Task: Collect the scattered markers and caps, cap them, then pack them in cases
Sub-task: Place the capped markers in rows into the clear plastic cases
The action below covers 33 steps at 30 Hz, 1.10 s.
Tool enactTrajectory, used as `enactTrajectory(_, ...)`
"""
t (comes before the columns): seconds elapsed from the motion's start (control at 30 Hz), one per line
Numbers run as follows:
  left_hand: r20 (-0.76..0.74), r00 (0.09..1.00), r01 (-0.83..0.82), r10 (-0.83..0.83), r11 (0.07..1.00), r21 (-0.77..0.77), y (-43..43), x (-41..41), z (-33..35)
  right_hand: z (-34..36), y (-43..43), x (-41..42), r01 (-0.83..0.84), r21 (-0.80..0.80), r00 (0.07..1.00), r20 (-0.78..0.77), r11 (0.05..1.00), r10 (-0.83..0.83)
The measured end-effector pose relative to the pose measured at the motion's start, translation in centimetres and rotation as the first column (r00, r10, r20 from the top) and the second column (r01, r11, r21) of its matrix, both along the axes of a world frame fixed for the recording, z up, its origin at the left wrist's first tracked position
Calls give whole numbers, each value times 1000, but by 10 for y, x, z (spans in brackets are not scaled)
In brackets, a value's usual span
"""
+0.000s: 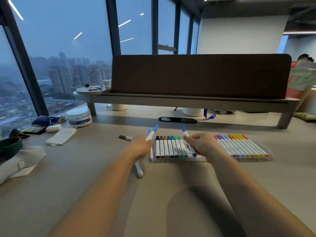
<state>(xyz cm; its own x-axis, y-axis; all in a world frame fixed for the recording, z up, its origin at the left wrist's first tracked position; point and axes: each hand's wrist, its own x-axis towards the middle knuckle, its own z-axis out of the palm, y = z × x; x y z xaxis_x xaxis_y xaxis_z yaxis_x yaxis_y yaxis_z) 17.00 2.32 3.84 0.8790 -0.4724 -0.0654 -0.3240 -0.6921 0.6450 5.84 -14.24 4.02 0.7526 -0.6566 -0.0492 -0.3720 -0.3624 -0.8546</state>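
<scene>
My left hand (141, 147) grips a bundle of white markers: two with light blue caps (152, 134) point up and away, and a grey-capped one (139, 170) sticks out below the hand. My right hand (203, 146) pinches one white marker with dark blue caps (188, 142) over a clear case (177, 159). That case holds a row of capped markers (171, 147) from black through brown and blue to green. A second case (242, 146) to the right is filled with purple, orange and yellow markers. A loose grey-capped marker (125, 138) lies on the desk left of my left hand.
A white tub (79, 118), a folded tissue (60, 136), a small white case (53, 128) and a blue packet (47, 120) sit at the far left. A green bowl (10, 147) rests on white cloth (20, 164). A raised shelf with a dark divider (200, 76) spans the back. A person (302, 74) is at the far right.
</scene>
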Motion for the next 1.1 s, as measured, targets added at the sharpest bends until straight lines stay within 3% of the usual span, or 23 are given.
enactTrajectory(0.13,-207,970,65,-125,960,-273,-38,-12,2,-5,-15,-3,42,1,999,16,999,-42)
enactTrajectory(0.27,-275,954,7,-121,924,-382,-65,-13,-6,-8,-33,1,90,7,996,3,996,-90)
enactTrajectory(0.53,-219,970,13,-101,929,-370,-85,-13,-24,-14,-37,25,47,-44,989,-135,998,-53)
enactTrajectory(0.77,-228,971,-18,-74,925,-379,-86,-12,-28,-20,-33,31,46,-36,987,-149,998,-51)
enactTrajectory(1.1,-242,967,-20,-77,927,-375,-85,-13,-26,-35,-28,37,37,-332,980,-173,943,-99)
